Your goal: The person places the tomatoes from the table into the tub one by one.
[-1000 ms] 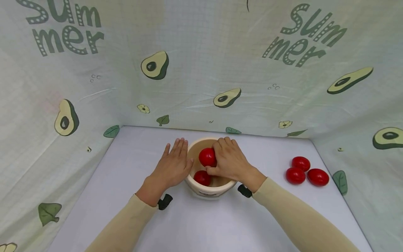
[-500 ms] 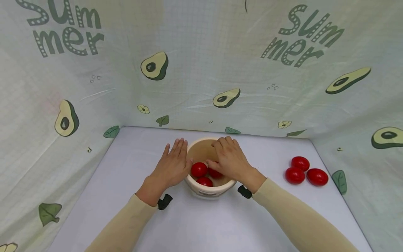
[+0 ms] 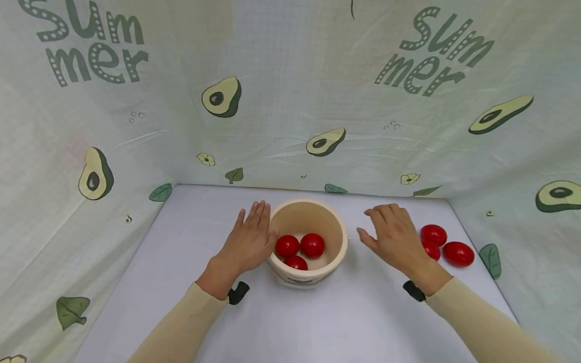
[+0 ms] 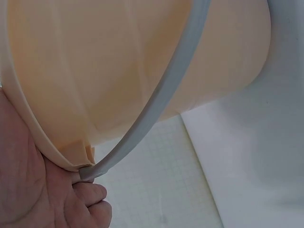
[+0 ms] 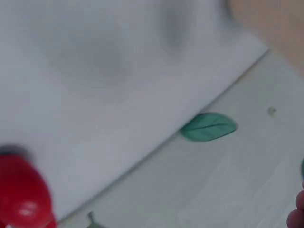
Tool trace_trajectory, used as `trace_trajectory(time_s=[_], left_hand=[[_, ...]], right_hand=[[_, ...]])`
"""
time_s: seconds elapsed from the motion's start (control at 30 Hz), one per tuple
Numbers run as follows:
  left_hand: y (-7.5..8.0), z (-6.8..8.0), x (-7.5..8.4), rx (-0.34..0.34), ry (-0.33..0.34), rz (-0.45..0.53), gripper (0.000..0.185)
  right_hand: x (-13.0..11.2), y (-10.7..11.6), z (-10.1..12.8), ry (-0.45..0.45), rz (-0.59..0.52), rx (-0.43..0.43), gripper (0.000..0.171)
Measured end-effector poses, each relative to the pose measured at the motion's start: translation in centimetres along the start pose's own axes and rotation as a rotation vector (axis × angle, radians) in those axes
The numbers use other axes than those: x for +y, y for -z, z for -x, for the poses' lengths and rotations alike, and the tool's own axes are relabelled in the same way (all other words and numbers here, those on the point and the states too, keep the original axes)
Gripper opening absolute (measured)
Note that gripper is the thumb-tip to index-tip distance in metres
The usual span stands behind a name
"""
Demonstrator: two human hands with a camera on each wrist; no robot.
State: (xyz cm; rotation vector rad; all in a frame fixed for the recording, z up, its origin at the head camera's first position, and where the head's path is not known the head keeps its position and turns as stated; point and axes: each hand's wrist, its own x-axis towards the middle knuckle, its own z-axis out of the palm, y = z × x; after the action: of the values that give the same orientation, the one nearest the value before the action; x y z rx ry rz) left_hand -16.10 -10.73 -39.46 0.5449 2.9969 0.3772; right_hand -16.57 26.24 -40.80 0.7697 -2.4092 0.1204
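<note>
- The right hand [image 3: 397,237] has left the cream bucket [image 3: 338,237] and now hovers to the right of it, between the bucket and the loose red tomatoes [image 3: 458,253] on the bench [image 3: 317,322]. A second ago it was over the bucket's mouth with a tomato in its grip; half a second ago it was low inside the bucket.
- That grip is now loose and holds nothing: fingers spread and relaxed, palm down.
- Three tomatoes in the bucket [image 3: 312,245] lie touching one another on its floor, one more than showed a second ago. My reading is that the carried tomato has been let go inside and the hand is heading for the next one.
- Three tomatoes lie in a tight cluster well to the right of the bucket; the hand partly covers one. The right wrist view shows one of them [image 5: 21,197], blurred, at its lower left edge.
- The left hand [image 3: 249,242] has not moved: it rests flat against the bucket's left wall, fingers straight, steadying it rather than curling round it. The left wrist view shows the palm [image 4: 28,190] pressed to the wall under the rim, beside the end of the grey bail handle [image 4: 156,109].
- Writing: the cloth backdrop [image 3: 290,91] behind the bucket reads "Summer" twice, upper left and upper right, among printed avocados, leaves and small flowers. A small label on the bucket's near wall is too small to read.
</note>
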Motion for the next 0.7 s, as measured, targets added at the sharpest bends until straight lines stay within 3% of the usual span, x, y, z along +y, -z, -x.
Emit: trace_trajectory(time_s=[0.2,0.37,0.5,0.7], left_hand=[[0.0,-0.1,0.0,0.0,-0.005,-0.006,0.074],[0.1,-0.1,0.1,-0.013,0.0,-0.008,0.075],[0.3,0.0,0.0,-0.013,0.002,-0.012,0.076],[0.2,-0.1,0.0,-0.016,0.005,0.003,0.075]], right_hand=[[6.9,1.1,6.8,-0.008,0.127,-0.176,0.081],[10.9,2.2,11.1,0.007,0.191,-0.306,0.067],[12.2,2.4,12.5,-0.007,0.214,-0.363,0.085],[12.2,2.2,13.1,-0.089,0.188,-0.446,0.088]])
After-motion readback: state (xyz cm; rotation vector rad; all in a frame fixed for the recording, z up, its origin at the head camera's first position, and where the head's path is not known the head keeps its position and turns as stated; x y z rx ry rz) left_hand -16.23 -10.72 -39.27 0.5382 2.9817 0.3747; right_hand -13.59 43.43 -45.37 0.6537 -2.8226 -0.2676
